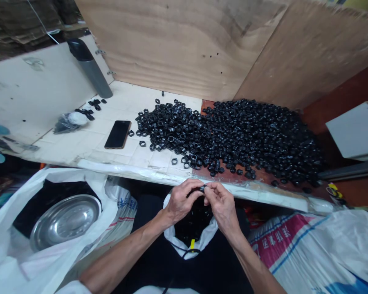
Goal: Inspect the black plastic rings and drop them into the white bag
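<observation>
Both hands meet above an open white bag (169, 236) on the lap, which has dark pieces inside. My left hand (184, 200) pinches a small black plastic part (202, 188) between thumb and fingers. From the other side, my right hand (220, 203) grips the same part, its fingers curled; their tips hide most of it. Just beyond the hands, a heap of black plastic rings (174, 126) covers the middle of the table. To its right spreads a bigger heap of small black caps (263, 139), too dense to make out singly.
A phone (118, 134) lies left of the rings. Behind it a grey bottle (92, 69) leans by the board. A sack at left holds a steel bowl (67, 220); a printed sack (294, 245) stands at right. A white box (355, 130) sits at the right end.
</observation>
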Tool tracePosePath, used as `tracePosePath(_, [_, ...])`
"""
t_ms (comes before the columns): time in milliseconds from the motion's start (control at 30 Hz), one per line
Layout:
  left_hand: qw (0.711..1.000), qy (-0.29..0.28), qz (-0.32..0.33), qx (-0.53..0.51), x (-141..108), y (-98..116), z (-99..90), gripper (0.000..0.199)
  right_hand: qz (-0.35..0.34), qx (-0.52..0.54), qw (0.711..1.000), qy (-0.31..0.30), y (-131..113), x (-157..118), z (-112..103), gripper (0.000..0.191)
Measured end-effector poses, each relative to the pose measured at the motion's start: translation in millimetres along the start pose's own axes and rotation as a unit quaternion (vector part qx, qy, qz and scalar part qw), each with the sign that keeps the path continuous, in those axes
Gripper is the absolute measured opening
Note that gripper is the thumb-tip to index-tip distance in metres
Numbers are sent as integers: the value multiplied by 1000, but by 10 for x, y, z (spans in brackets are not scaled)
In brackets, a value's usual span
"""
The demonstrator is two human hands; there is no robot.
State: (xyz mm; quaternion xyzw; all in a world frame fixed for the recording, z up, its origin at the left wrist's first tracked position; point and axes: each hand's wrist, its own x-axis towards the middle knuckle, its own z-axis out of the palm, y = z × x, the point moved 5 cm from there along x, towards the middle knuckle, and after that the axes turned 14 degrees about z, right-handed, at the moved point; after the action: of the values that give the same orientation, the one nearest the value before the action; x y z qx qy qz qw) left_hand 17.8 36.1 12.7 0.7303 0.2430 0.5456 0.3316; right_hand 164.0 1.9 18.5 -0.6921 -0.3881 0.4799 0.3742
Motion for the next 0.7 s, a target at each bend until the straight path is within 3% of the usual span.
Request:
tracePosePath(100, [996, -11, -73, -41, -5, -57, -29, 20, -54, -34, 998, 16, -21, 15, -29, 17])
tracePosePath(233, [967, -17, -203, -156, -25, -123, -40, 21, -237, -123, 963, 23, -139, -37, -16, 14])
tracePosePath(300, [957, -10, -222, -185, -37, -131, -41, 21, -279, -143, 949, 19, -161, -60, 12, 16])
tracePosePath(400, [984, -4, -128, -121, -28, -92, -67, 20, -232, -167, 957, 53, -115, -43, 29, 14])
tracePosePath(467, [997, -12, -35, -60, -29, -39, -63, 20, -180, -190, 962, 80, -64, -31, 31, 25])
tracePosePath(533, [999, -20, 9, -34, -44, -13, -37, 22, -150, -217, 960, 93, -33, -32, 28, 35])
tracePosePath(600, [999, -21, -14, -38, -59, -27, -12, 22, -134, -219, 961, 99, -28, -41, -3, 34])
tracePosePath(700, [991, -11, -105, -87, -78, -73, 14, 21, -145, -161, 973, 75, -66, -70, -67, 20])
